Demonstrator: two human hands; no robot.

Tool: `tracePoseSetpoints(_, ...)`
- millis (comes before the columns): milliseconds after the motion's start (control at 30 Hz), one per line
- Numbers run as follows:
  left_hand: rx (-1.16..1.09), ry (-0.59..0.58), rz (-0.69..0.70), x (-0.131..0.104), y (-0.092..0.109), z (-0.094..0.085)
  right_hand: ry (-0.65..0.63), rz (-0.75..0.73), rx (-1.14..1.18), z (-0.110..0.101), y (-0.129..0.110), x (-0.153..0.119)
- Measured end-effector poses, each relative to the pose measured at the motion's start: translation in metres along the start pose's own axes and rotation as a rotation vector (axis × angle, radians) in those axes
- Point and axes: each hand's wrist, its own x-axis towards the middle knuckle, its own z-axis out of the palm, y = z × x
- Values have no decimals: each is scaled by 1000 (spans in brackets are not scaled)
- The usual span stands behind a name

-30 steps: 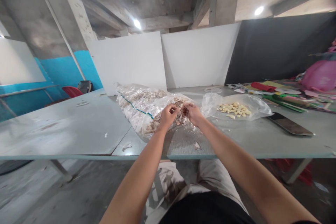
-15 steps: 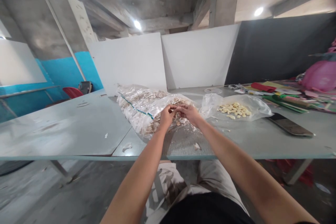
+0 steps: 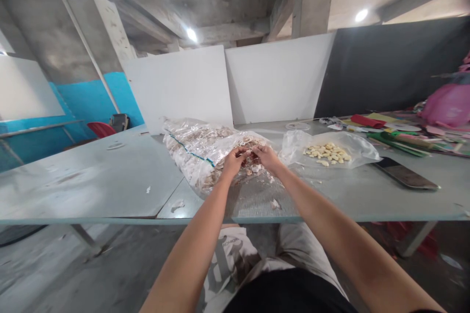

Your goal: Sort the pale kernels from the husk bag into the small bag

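Observation:
My left hand (image 3: 233,160) and my right hand (image 3: 267,157) meet at the mouth of a clear plastic bag (image 3: 191,149) full of papery garlic skins. Both hands are closed, fingertips pinching a small pale garlic clove (image 3: 249,152), mostly hidden by the fingers. Just below them lie loose garlic pieces (image 3: 256,168) and bits of skin on the table. To the right, several peeled garlic cloves (image 3: 328,152) rest on another clear plastic bag (image 3: 358,149).
A dark phone (image 3: 407,173) lies right of the peeled cloves. Paper scraps, green strips and a red roll (image 3: 367,121) clutter the back right, beside a pink bag (image 3: 450,105). White panels (image 3: 179,88) stand behind the grey table (image 3: 121,181).
My right hand's fingers have drawn slightly back from the left fingertips, opening a small gap between the hands. Bags, cloves and phone stay where they were.

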Motion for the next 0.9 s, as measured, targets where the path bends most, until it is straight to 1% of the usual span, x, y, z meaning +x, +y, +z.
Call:
tracePoseSetpoints(133,-122,-32,-20,1,-2,1,33,28,117,2,-1,0)
tracePoseSetpoints(233,-143,-37,-25,0,-2,2,125,3,133,-1,0,2)
tracePoseSetpoints(300,-139,-16,-20,-1,-1,2,229,-30,3,-6,1,4)
tracePoseSetpoints(367,-135,2,-16,-1,0,2,325,-58,-226,-11,1,6)
tracePoseSetpoints(433,-122,6,-14,0,0,2,354,-93,-450,-15,2,7)
tracePoseSetpoints(467,-110,8,-13,1,-1,1,340,-102,-523,-16,2,7)
tracePoseSetpoints(533,-59,18,5,2,-4,0,285,-97,-574,-15,1,7)
tracePoseSetpoints(633,51,16,70,4,-8,-1,213,-80,-526,-10,0,6)
tracePoseSetpoints(733,139,-30,126,2,-9,0,143,-110,-535,-7,-2,3)
tracePoseSetpoints(800,151,-57,132,0,-8,1,116,-129,-569,-6,-4,1)
tracePoseSetpoints(900,115,-44,90,-2,-5,2,128,-157,-670,-5,-8,-2)
